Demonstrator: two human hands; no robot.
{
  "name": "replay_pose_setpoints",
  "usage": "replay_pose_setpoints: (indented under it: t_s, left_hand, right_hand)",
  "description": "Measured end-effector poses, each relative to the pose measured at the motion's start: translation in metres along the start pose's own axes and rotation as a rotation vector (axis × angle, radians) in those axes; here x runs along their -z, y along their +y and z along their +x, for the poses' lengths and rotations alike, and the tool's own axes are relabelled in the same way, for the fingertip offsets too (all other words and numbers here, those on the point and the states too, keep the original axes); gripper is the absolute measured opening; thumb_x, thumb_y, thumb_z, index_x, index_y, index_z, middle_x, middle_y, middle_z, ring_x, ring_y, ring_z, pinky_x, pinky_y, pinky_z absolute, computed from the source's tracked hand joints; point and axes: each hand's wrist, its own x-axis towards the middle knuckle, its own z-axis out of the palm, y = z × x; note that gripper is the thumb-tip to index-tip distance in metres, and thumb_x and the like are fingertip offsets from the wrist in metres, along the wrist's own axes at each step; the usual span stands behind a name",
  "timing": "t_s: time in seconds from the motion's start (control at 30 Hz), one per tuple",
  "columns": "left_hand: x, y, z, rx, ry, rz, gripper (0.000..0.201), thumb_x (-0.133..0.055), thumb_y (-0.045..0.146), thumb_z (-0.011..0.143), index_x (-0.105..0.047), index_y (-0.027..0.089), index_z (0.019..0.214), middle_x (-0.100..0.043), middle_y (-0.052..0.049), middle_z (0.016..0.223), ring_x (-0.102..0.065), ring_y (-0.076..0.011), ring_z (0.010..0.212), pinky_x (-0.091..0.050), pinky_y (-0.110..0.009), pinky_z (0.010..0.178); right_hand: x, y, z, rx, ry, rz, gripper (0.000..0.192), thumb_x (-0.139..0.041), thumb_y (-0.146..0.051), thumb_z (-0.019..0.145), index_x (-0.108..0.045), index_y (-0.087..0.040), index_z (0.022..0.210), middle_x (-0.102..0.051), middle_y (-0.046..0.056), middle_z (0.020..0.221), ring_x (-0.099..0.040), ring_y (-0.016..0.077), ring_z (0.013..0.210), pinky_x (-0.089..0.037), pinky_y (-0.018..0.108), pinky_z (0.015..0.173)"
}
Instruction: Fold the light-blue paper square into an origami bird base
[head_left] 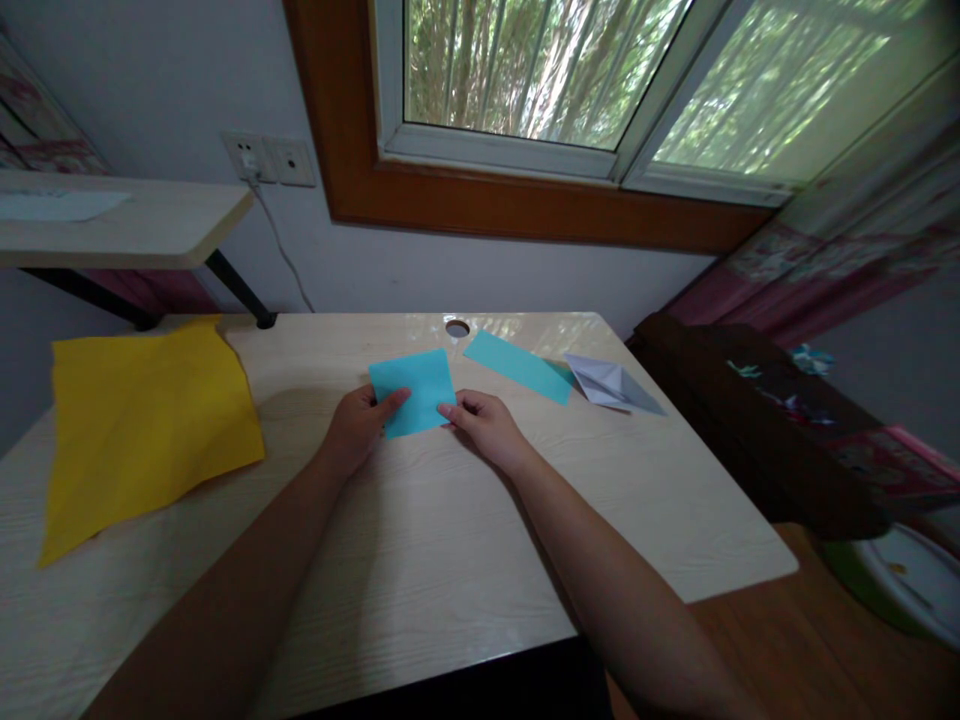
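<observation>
A blue square of paper (415,385) is held between my two hands above the desk. My left hand (360,425) grips its left side, the thumb lying on top and the other fingers underneath. At the lower right corner, my right hand (484,425) pinches the paper between thumb and curled fingers. Just beyond to the right lies a blue paper strip (519,366). Its right end meets a folded white paper piece (611,384) with pointed ends.
A large yellow sheet (150,430) with uneven edges lies on the left of the pale wooden desk (450,560). Behind it a raised shelf (127,235) stands on black legs. A round cable hole (457,322) is near the back edge, below the window. A cord (281,235) hangs from the wall socket.
</observation>
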Motion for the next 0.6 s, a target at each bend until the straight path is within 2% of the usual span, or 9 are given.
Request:
replay_pose_setpoints:
  t_s: [0.17, 0.33, 0.6]
  left_hand:
    - [-0.0002, -0.0051, 0.0039, -0.025, -0.020, -0.065, 0.055, -0.077, 0.068, 0.070, -0.074, 0.016, 0.088, -0.072, -0.005, 0.077, -0.061, -0.0170, 0.063, -0.049, -0.027, 0.058]
    - [-0.0009, -0.0040, 0.0054, -0.019, -0.049, -0.132, 0.054, -0.079, 0.065, 0.071, -0.074, 0.016, 0.094, -0.073, -0.006, 0.085, -0.065, -0.0187, 0.071, -0.054, -0.028, 0.061]
    - [-0.0025, -0.0037, 0.0062, -0.014, -0.052, -0.229, 0.047, -0.083, 0.060, 0.068, -0.067, 0.016, 0.081, -0.069, -0.002, 0.078, -0.066, -0.0173, 0.069, -0.060, -0.033, 0.068]
  right_hand:
    - [0.0009, -0.0008, 0.0017, 0.001, 0.048, 0.050, 0.039, -0.068, -0.056, 0.084, -0.065, -0.019, 0.073, -0.062, 0.000, 0.069, -0.053, 0.0147, 0.067, -0.039, 0.027, 0.064]
    - [0.0023, -0.0016, 0.0032, -0.001, 0.086, 0.091, 0.039, -0.069, -0.056, 0.083, -0.062, -0.019, 0.069, -0.059, 0.000, 0.067, -0.050, 0.0144, 0.064, -0.038, 0.028, 0.063]
    - [0.0036, 0.0026, 0.0061, -0.017, 0.157, 0.112, 0.039, -0.070, -0.057, 0.080, -0.065, -0.020, 0.073, -0.059, 0.000, 0.067, -0.051, 0.0151, 0.065, -0.039, 0.028, 0.063]
